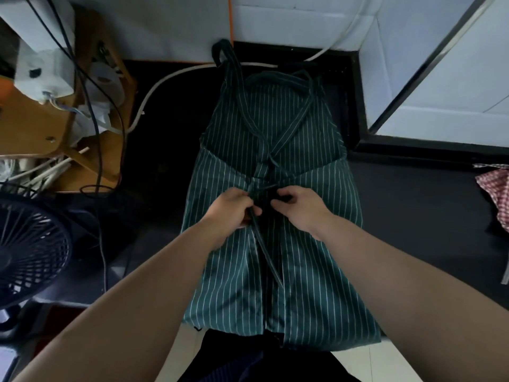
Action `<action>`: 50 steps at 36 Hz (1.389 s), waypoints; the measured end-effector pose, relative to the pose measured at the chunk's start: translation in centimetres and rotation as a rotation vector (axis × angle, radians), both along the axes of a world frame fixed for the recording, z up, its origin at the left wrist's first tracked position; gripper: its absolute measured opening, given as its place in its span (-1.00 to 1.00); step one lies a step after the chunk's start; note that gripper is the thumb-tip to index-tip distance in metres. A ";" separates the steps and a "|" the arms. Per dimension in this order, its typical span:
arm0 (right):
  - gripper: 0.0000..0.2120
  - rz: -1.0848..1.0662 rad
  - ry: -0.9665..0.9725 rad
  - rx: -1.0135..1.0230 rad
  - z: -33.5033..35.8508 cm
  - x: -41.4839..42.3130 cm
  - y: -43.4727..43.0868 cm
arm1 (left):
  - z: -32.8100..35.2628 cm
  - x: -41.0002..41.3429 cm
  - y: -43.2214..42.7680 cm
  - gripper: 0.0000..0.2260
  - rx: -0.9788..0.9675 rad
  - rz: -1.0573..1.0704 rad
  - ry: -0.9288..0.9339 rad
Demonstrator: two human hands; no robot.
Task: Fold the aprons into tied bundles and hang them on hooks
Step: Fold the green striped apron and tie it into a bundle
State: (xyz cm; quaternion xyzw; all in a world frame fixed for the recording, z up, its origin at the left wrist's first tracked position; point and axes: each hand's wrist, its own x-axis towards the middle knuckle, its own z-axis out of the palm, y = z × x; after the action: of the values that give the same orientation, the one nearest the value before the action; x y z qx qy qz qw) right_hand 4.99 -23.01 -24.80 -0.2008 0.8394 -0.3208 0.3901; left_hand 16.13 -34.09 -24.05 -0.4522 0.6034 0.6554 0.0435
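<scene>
Head view: green striped apron (275,216) flat on dark counter (413,202), sides folded inward, long axis running away from person. Left hand (234,208) pinches waist tie (265,253) trailing toward near hem. Right hand (297,206) closed at apron's midline crossing; what it holds unclear. Hands equally near knot point.

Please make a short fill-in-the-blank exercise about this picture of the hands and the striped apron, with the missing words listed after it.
1. The green apron has thin ____ stripes.
2. Both hands, left hand and right hand, hold the apron's ____ at its middle.
3. The dark fan stands on the person's ____ side.
4. The cloth at the right edge is red and white with a ____ pattern.

Missing words: white; ties; left; checked
</scene>
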 end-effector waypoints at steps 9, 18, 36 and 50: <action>-0.79 -0.076 -0.226 -0.089 1.3 0.9 -1.2 | 0.7 0.8 0.2 -0.90 -0.024 -0.188 0.033; -0.85 -0.100 -0.276 -0.022 1.6 0.9 -1.7 | 0.7 1.4 -0.4 -0.81 0.058 -0.201 0.020; -0.74 -0.120 -0.206 0.075 2.1 0.3 -1.1 | 0.6 1.7 -2.4 -0.91 -0.254 -0.065 -0.110; -0.84 -0.254 0.334 0.378 8.2 -5.5 1.5 | 3.4 1.7 -8.8 -0.78 -0.647 -0.182 -0.605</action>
State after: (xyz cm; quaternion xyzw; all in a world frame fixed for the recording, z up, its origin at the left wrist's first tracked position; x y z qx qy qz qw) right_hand -0.53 -21.46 -16.56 -0.0678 0.9554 -0.1674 0.2336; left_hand 17.83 -42.89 -20.67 -0.5589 0.7747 0.2649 0.1317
